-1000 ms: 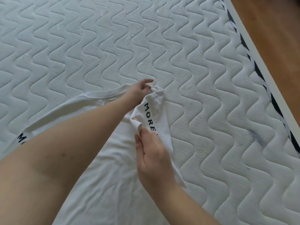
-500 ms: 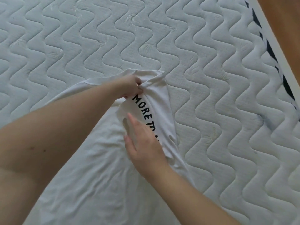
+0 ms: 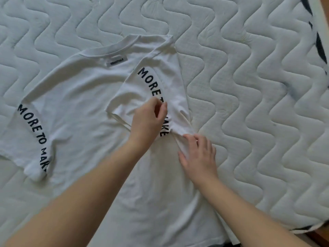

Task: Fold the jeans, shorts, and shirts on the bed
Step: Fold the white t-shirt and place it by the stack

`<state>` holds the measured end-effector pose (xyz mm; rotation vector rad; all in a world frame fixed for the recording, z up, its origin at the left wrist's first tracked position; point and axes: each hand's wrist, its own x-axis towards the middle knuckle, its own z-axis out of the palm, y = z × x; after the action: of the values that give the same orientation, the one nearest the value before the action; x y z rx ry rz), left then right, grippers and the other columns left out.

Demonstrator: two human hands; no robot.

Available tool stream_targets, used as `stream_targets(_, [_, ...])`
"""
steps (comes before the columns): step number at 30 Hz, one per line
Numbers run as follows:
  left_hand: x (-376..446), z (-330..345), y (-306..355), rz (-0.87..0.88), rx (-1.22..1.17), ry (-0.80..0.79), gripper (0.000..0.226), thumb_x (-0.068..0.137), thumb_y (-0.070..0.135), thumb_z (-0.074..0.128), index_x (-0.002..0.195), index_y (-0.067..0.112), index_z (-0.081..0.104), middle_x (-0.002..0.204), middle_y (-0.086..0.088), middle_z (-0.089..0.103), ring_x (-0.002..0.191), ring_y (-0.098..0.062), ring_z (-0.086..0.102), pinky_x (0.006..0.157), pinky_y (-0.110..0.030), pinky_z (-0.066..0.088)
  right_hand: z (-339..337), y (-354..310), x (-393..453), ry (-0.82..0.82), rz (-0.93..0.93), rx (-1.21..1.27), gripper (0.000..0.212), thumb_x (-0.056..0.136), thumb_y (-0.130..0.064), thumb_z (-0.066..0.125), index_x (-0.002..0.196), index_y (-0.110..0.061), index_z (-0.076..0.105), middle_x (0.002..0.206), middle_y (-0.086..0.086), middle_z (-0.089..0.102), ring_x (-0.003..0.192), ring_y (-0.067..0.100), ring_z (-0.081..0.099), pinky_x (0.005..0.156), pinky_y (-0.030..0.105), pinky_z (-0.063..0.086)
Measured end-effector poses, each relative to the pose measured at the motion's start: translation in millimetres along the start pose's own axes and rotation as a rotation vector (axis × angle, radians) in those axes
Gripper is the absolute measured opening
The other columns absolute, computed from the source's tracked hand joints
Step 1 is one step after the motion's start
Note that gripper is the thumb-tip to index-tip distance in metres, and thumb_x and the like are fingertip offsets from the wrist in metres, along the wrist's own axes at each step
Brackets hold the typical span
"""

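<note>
Nearest the camera, two bare forearms reach in from the near edge of the mattress (image 3: 249, 86) over the lower body of a white shirt (image 3: 85, 97), which lies spread on the quilted surface, its hem running out of view at the near edge.

Right hand (image 3: 199, 157): resting on the shirt's right side seam just below the armpit, fingers mostly straight and lying on a small ridge of gathered cloth. Whether any of that cloth is pinched underneath, I cannot tell.

Left hand (image 3: 147, 122): just beside the right and slightly farther, over the right sleeve (image 3: 160, 81), which is folded inward across the chest. Thumb and forefinger are curled close together above the sleeve; the picture does not settle whether they grip cloth.

Left sleeve (image 3: 30, 134): spread flat toward the left edge of the mattress, not yet folded.

Farther on, the collar (image 3: 121, 45) lies toward the middle of the mattress, with a neck label (image 3: 116, 61) below it.

Handling, as judged: thin knit cloth, light, soft and limp. It will not hold a crease without smoothing and wrinkles readily, as the gathered seam shows. Best taken at the shoulder seam and the hem or side edge, then laid, not dragged.

Writing: the right sleeve reads "MORE" and, beyond the left hand, "AKE"; the left sleeve reads "MORE TO MAK", the rest turned under. The neck label's print is too small to read.

At the far right corner, the mattress border (image 3: 320, 43) is striped dark and white.
</note>
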<state>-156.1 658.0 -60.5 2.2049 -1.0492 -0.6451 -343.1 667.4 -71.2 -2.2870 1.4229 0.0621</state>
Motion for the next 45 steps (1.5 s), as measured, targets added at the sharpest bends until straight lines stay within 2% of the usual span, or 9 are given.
stream_targets(5, [-83.4,26.6,-9.6,-0.37,-0.025,-0.167,0.03,0.095,0.046,0.051,0.075,0.025,0.061,0.068,0.007,0.066,0.069,-0.012,0.065,0.066,-0.033,0.05,6.7,10.1,-32.9,-0.063,0.102,-0.051,0.088,0.063,-0.032,0.083,0.142,-0.011,0.049,0.127,0.019,0.054,0.106,0.038,0.058,0.081,0.049,0.05])
stream_targets(8, [-99.5,44.1,-2.6,-0.616,-0.377,-0.184,0.029,0.091,0.042,0.063,0.101,0.015,0.065,0.086,0.003,0.072,0.077,-0.011,0.072,0.078,-0.032,0.058,8.5,13.7,-46.2,-0.049,0.143,-0.074,0.091,0.063,-0.025,0.08,0.145,-0.009,0.044,0.132,0.02,0.052,0.111,0.039,0.057,0.08,0.048,0.051])
stream_targets(11, [-97.1,56.3,12.9,-0.794,-0.784,-0.219,0.027,0.088,0.037,0.07,0.103,0.016,0.062,0.09,0.004,0.073,0.081,-0.007,0.072,0.07,-0.019,0.057,9.9,21.4,-61.1,-0.125,0.228,-0.066,0.092,0.073,-0.025,0.07,0.153,-0.015,0.026,0.14,0.014,0.042,0.122,0.033,0.047,0.088,0.045,0.045])
stream_targets(16, [-102.1,72.8,27.9,-0.758,-0.783,-0.382,0.019,0.087,0.021,0.073,0.102,0.013,0.064,0.096,-0.006,0.072,0.091,-0.02,0.069,0.082,-0.036,0.058,10.5,33.5,-91.2,-0.17,0.299,-0.028,0.075,0.083,-0.027,0.063,0.15,-0.014,0.031,0.13,0.014,0.05,0.112,0.034,0.052,0.087,0.044,0.04])
stream_targets(21, [-126.5,69.3,24.5,-0.811,-0.801,-0.479,0.021,0.085,0.02,0.073,0.103,0.017,0.064,0.094,-0.003,0.073,0.076,-0.014,0.072,0.059,-0.024,0.056,13.2,39.7,-120.9,-0.181,0.312,-0.03,0.08,0.083,-0.033,0.066,0.151,-0.017,0.028,0.128,0.01,0.054,0.11,0.03,0.056,0.088,0.042,0.041])
stream_targets(29, [-180.8,79.3,16.4,-0.812,-0.86,-0.754,0.029,0.092,0.021,0.065,0.115,0.003,0.064,0.104,-0.009,0.072,0.09,-0.017,0.07,0.08,-0.026,0.054,16.4,60.6,-165.2,-0.166,0.36,0.003,0.083,0.08,-0.052,0.069,0.147,-0.02,0.033,0.131,0.006,0.052,0.114,0.028,0.054,0.089,0.04,0.042])
stream_targets(32, [-194.1,81.8,12.5,-0.855,-0.888,-0.722,0.031,0.098,0.024,0.057,0.119,0.001,0.06,0.091,-0.007,0.073,0.075,-0.015,0.069,0.085,-0.033,0.056,14.6,72.5,-193.7,-0.129,0.441,0.065,0.08,0.078,-0.058,0.07,0.141,-0.017,0.042,0.125,0.008,0.056,0.112,0.031,0.056,0.088,0.041,0.044])
stream_targets(40, [-215.4,67.8,1.6,-0.842,-0.832,-0.788,0.062,0.08,0.057,0.068,0.124,0.014,0.059,0.116,-0.006,0.071,0.107,-0.023,0.068,0.086,-0.035,0.057,20.4,70.4,-262.6,0.008,0.972,0.636,0.087,0.078,-0.079,0.041,0.139,-0.017,0.043,0.129,0.009,0.051,0.123,0.029,0.045,0.102,0.042,0.038])
stream_targets(45, [-244.2,77.9,-6.4,-0.693,-0.762,-0.95,0.047,0.082,0.026,0.075,0.123,0.008,0.061,0.12,-0.008,0.069,0.113,-0.024,0.064,0.091,-0.033,0.054,43.9,59.9,-279.7,0.067,1.179,1.092,0.064,0.098,-0.063,0.022,0.141,-0.022,0.046,0.134,0.004,0.058,0.125,0.024,0.053,0.108,0.043,0.04])
